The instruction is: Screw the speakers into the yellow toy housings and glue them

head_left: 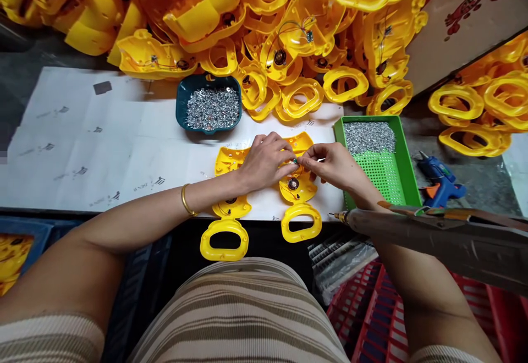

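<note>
A yellow plastic shell point(303, 190) lies inside up on the white work surface, with a round black part point(293, 183) and thin wires in it. Over its upper half, my left hand point(266, 162) has its fingertips closed at a small green circuit board point(294, 160). From the right, the thumb and forefinger of my right hand point(330, 166) pinch together close against the board; anything between them is too small to make out. Left of this, partly under my left wrist, is a second yellow shell point(231, 159). Oval handle loops of both shells overhang the front edge.
Behind, yellow shells point(206, 16) are heaped. Small metal screws fill a dark teal bin point(180, 111) and part of a green basket point(408, 159). A blue glue gun point(441, 179) lies at right. A power screwdriver point(396, 231) juts in above my right forearm.
</note>
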A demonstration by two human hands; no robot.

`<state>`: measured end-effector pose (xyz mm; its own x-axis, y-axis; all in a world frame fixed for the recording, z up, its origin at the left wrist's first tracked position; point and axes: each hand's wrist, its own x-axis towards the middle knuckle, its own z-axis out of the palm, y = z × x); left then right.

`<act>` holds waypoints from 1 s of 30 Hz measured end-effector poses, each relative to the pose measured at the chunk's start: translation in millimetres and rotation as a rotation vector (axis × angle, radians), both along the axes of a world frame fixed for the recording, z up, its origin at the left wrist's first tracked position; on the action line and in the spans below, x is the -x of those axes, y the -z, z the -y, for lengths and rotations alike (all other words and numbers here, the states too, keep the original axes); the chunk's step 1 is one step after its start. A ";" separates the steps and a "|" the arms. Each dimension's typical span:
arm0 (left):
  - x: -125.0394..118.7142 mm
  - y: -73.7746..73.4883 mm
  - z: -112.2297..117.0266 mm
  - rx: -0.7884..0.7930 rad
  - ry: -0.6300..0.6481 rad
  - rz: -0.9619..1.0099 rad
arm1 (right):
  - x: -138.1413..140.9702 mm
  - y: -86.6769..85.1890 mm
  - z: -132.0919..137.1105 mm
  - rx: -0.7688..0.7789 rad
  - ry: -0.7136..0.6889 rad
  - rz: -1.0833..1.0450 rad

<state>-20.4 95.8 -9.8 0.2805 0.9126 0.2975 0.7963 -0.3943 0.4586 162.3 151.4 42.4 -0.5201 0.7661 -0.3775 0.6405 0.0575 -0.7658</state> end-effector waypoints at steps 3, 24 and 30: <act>-0.2 -2.7 0.4 0.029 -0.005 -0.013 | 0.7 0.0 -1.7 -0.030 -0.038 0.009; -16.3 -16.4 -2.3 0.147 -0.065 -0.069 | 4.3 -6.9 -2.3 -0.182 -0.086 0.160; -17.3 -17.8 -2.0 0.115 -0.073 -0.145 | 0.8 -7.2 -6.0 0.043 -0.080 0.035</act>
<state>-3.1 97.8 8.1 0.2449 0.9577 0.1514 0.8817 -0.2849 0.3761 161.5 157.4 49.6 -0.5649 0.7057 -0.4277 0.6612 0.0770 -0.7462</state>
